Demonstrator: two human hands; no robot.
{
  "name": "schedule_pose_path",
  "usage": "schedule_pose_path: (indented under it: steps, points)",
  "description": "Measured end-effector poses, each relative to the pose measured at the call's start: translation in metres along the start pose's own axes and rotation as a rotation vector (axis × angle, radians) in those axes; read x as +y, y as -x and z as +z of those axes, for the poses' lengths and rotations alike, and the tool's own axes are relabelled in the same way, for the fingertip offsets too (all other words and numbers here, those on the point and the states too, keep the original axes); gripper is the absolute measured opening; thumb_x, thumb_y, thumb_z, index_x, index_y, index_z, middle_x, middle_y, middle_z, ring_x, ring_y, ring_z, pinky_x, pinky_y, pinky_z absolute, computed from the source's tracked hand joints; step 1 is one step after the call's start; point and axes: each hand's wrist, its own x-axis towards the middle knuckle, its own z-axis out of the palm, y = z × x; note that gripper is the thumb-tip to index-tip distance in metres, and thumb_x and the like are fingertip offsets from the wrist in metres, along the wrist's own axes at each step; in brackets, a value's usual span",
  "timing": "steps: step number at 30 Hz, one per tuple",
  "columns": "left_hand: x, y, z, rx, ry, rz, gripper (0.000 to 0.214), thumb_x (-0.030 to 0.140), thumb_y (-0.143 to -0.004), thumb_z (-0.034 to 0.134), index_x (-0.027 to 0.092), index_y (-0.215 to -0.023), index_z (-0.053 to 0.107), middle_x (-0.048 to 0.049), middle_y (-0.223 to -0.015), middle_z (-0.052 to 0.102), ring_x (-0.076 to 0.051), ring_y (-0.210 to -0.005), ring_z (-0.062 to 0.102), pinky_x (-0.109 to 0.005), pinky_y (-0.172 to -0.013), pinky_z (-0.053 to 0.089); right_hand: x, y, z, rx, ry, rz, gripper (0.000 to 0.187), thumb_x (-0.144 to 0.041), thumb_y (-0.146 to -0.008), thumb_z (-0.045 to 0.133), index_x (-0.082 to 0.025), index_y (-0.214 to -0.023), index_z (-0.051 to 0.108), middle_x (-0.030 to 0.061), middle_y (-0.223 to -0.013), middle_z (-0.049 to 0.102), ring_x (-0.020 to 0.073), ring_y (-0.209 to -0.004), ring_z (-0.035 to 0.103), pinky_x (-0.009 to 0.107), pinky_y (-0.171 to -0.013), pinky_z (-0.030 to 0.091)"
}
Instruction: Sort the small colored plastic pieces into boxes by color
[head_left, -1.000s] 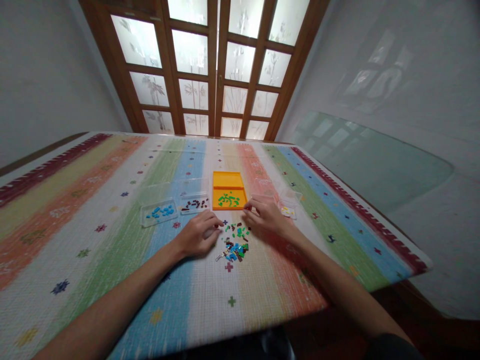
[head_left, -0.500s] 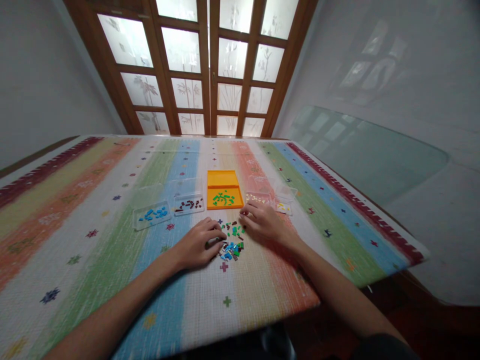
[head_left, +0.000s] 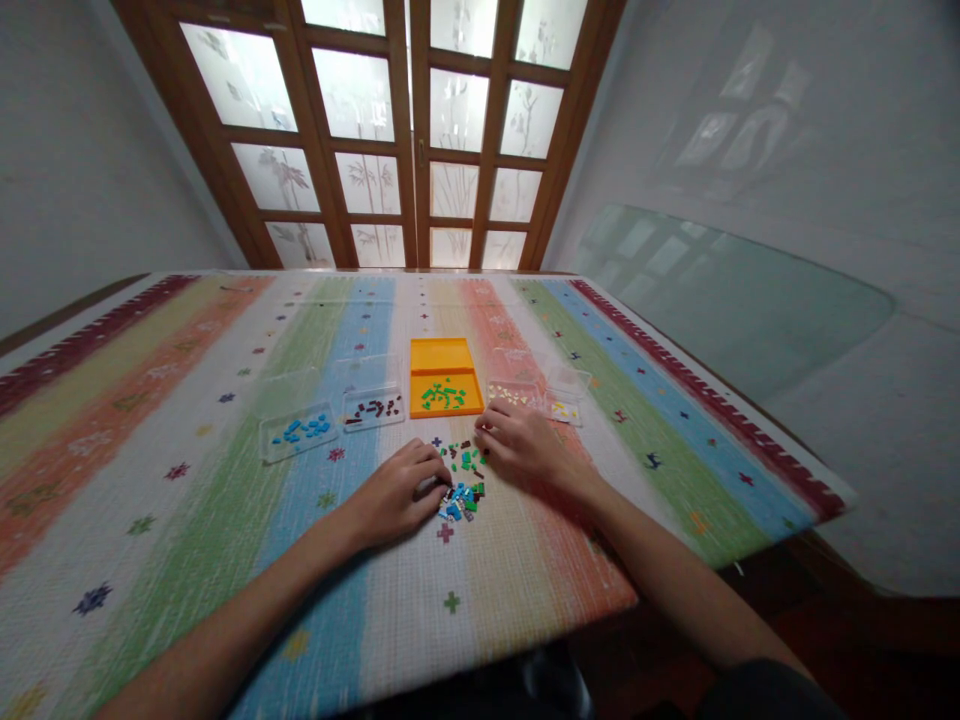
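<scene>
A small pile of toy building bricks (head_left: 460, 502) in blue, green, grey and brown lies on the striped cloth before me. Just beyond it, loose green and brown bricks (head_left: 466, 460) are scattered. My left hand (head_left: 409, 485) rests at the pile's left side, thumb and forefinger bent together; whatever is between the tips is hidden. On the right of the scattered bricks, my right hand (head_left: 517, 440) hovers low with curled fingers near the orange case (head_left: 444, 356). Its fingertips are drawn in, and I cannot make out what they hold. Green bricks (head_left: 444, 396) fill the case's near half.
Left of the case stand clear boxes with blue bricks (head_left: 304, 430) and brown bricks (head_left: 377, 408). To its right are a box of cream pieces (head_left: 511, 394), partly behind my right hand, and a smaller box with yellow pieces (head_left: 564, 410). Their clear lids stand open.
The whole view has shifted slightly, moving the table things a little left in the picture. Both hands keep nearly the same place and pose beside the bricks.
</scene>
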Motion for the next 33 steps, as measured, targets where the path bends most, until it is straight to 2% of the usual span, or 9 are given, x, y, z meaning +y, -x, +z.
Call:
schedule_pose_path:
  steps: [12,15,18,21,24,28,33]
  points:
    - [-0.002,-0.001,-0.011,0.022,0.136,-0.135,0.005,0.024,-0.091,0.064,0.022,-0.088,0.068,-0.0028,-0.086,0.068,-0.019,-0.08,0.06,-0.035,-0.076,0.049,-0.001,0.0,-0.002,0.024,-0.013,-0.036,0.02,-0.018,-0.096,0.05,-0.016,-0.084,0.067,0.0059,-0.083,0.062,0.015,-0.072,0.05,0.03,-0.066,0.034]
    - [-0.004,-0.003,-0.02,0.122,0.109,-0.196,0.007,0.024,-0.09,0.062,0.02,-0.088,0.067,-0.0028,-0.086,0.068,-0.017,-0.076,0.059,-0.032,-0.072,0.048,0.001,0.0,-0.001,0.038,-0.024,-0.059,0.02,-0.017,-0.096,0.05,-0.016,-0.083,0.066,0.0058,-0.082,0.061,0.0151,-0.072,0.05,0.03,-0.066,0.034]
    - [-0.012,-0.005,-0.034,0.303,0.044,-0.253,0.01,0.028,-0.089,0.061,0.02,-0.089,0.066,-0.0032,-0.086,0.069,-0.017,-0.074,0.059,-0.032,-0.071,0.049,0.001,0.0,-0.001,0.02,-0.012,-0.06,0.02,-0.018,-0.096,0.051,-0.016,-0.083,0.066,0.0059,-0.083,0.062,0.0151,-0.072,0.05,0.03,-0.065,0.033]
    - [-0.023,-0.004,-0.048,0.483,-0.029,-0.333,0.013,0.032,-0.089,0.061,0.02,-0.089,0.066,-0.0046,-0.09,0.07,-0.019,-0.078,0.063,-0.035,-0.075,0.053,-0.001,0.0,-0.001,-0.008,0.008,-0.056,0.021,-0.018,-0.096,0.05,-0.016,-0.083,0.066,0.0063,-0.085,0.062,0.0151,-0.072,0.049,0.031,-0.065,0.032]
    - [-0.034,-0.002,-0.058,0.596,-0.073,-0.408,0.014,0.034,-0.088,0.062,0.021,-0.089,0.066,-0.0053,-0.092,0.071,-0.021,-0.083,0.066,-0.038,-0.081,0.057,-0.003,0.001,0.0,-0.021,0.022,-0.058,0.023,-0.018,-0.097,0.049,-0.016,-0.082,0.066,0.0065,-0.084,0.062,0.0153,-0.072,0.048,0.031,-0.066,0.031]
    - [-0.047,0.002,-0.064,0.672,-0.1,-0.458,0.012,0.033,-0.084,0.065,0.022,-0.086,0.067,-0.0041,-0.09,0.072,-0.022,-0.083,0.07,-0.04,-0.082,0.06,-0.003,0.001,0.001,-0.029,0.037,-0.065,0.025,-0.019,-0.098,0.047,-0.016,-0.081,0.066,0.0069,-0.084,0.062,0.015,-0.071,0.047,0.031,-0.065,0.029]
    - [-0.059,0.007,-0.065,0.65,-0.156,-0.487,0.01,0.03,-0.083,0.066,0.021,-0.087,0.068,-0.0037,-0.09,0.073,-0.022,-0.082,0.072,-0.039,-0.081,0.062,-0.002,0.001,0.0,-0.05,0.044,-0.079,0.026,-0.02,-0.099,0.046,-0.016,-0.082,0.065,0.0072,-0.084,0.063,0.0151,-0.07,0.047,0.031,-0.065,0.029]
